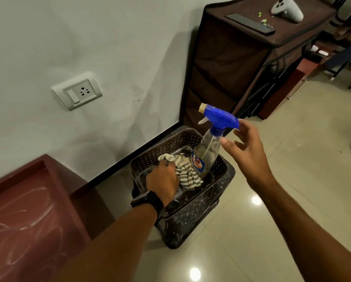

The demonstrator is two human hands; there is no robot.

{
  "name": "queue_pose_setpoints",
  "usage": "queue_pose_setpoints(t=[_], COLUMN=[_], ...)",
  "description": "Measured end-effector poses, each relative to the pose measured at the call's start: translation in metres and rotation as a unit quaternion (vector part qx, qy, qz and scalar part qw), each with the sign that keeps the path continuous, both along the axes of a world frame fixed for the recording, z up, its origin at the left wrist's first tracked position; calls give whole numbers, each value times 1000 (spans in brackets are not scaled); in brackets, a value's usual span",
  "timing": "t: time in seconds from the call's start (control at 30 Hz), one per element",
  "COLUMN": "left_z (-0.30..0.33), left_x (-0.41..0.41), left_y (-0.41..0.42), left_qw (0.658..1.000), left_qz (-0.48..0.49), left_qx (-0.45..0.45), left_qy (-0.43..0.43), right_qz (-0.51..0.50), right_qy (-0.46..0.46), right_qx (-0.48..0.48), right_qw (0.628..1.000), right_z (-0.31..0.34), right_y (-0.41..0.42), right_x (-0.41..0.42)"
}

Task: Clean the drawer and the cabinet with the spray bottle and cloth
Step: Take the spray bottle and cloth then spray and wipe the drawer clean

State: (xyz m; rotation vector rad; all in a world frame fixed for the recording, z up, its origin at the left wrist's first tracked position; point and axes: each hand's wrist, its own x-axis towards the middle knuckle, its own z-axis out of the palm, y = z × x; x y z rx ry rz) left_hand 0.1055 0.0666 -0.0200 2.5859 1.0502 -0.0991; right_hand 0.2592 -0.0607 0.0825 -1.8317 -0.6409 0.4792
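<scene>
Our left hand (162,178) clutches the soft, limp cloth (187,173); our right hand (245,151), grip wide, nears the light, slippery spray bottle (209,147); its neck looks best.

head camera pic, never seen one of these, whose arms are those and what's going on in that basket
The camera sits on a person's head and looks down, so the two arms are the wearer's own. The left hand, with a watch on its wrist, grips a striped cloth inside a dark perforated basket on the tiled floor. A spray bottle with a blue trigger head stands in the same basket. The right hand is beside it, fingers spread, holding nothing. A brown cabinet stands behind.
</scene>
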Motion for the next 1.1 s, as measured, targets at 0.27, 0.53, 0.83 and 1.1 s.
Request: queue_pose_setpoints(t=[0.27, 0.53, 0.83, 1.1], left_z=[-15, -23, -23, -19], left_x=[34, 37, 43, 46], left_y=[-10, -12, -17, -17], left_qw=[996, 987, 991, 996], left_qz=[22, 40, 20, 14], left_qx=[-77, -145, -84, -67], left_qy=[50, 53, 101, 64], right_qz=[160, 161, 179, 179], right_qy=[73, 98, 79, 88], right_qx=[12, 36, 9, 32], right_qw=[984, 981, 981, 979], right_z=[6, -6, -5, -3], right_y=[40, 43, 47, 46], right_x=[26, 23, 26, 17])
